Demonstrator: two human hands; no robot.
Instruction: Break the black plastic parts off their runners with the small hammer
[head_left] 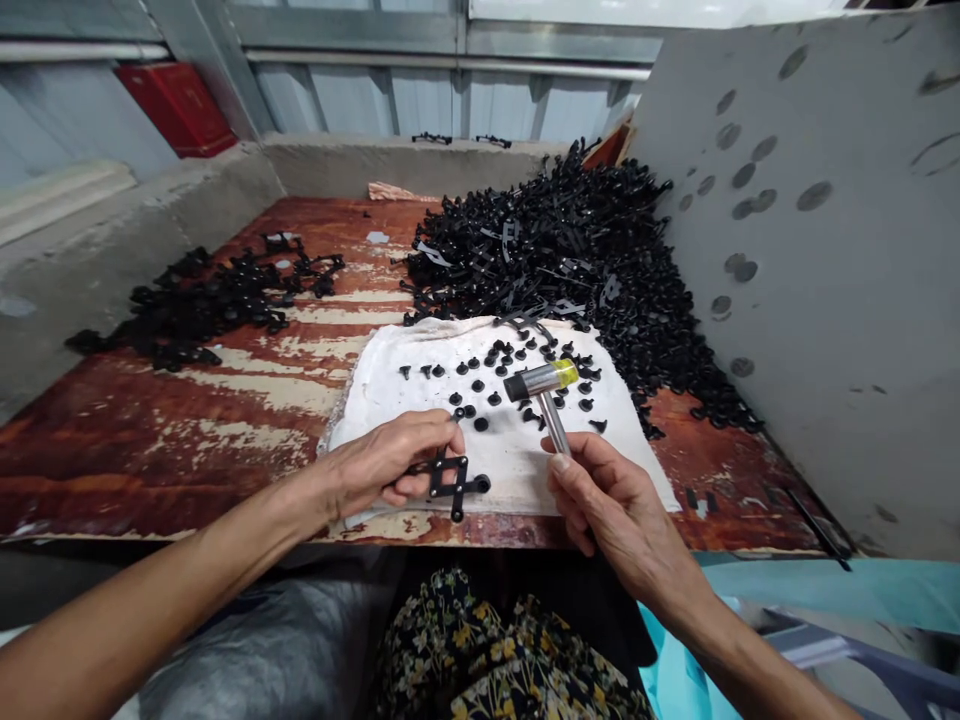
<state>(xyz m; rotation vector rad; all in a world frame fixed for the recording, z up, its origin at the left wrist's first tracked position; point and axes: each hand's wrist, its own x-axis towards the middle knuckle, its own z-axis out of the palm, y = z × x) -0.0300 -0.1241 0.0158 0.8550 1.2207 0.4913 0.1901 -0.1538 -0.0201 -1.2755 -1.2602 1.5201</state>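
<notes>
My left hand (405,455) is closed around one side of a black linkage bracket (450,478), whose crossed bars and round ends stick out past my fingers over the front of a folded white cloth (517,480). In my right hand (600,485) is a small mallet (541,380), gripped by its metal handle. The mallet has a black face on the left and a yellow one on the right, and its head is raised above the cloth. Several small black round-based pegs (478,386) are scattered over the cloth beyond my hands. My left fingers hide part of the bracket.
A large heap of black parts (555,240) fills the back right of the worn red-brown table (315,410). Another pile of black brackets (217,300) lies at left. A grey spotted panel (825,280) walls the right side. Behind runs a concrete ledge (337,165).
</notes>
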